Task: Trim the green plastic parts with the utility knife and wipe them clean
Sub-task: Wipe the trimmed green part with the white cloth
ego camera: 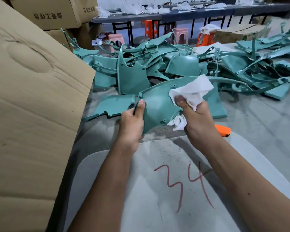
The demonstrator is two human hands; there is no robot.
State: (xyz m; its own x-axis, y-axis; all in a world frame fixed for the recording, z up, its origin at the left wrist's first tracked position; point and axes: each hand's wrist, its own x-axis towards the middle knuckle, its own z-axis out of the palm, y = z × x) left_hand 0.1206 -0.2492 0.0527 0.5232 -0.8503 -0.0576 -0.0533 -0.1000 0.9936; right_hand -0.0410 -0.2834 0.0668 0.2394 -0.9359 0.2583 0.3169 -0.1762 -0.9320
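I hold a curved green plastic panel [157,106] upright in front of me. My left hand [132,124] grips its left edge, thumb on the front face. My right hand [196,119] grips a crumpled white cloth [191,91] and presses it against the panel's upper right part. An orange utility knife [223,130] lies on the floor just right of my right wrist, partly hidden by it. A big heap of green plastic parts [182,64] covers the floor beyond my hands.
A large cardboard box [32,106] stands close on my left, with more boxes stacked behind it. A grey board marked "34" in red [182,181] lies under my forearms. Pink and orange stools [181,35] and long dark tables [174,15] stand at the back.
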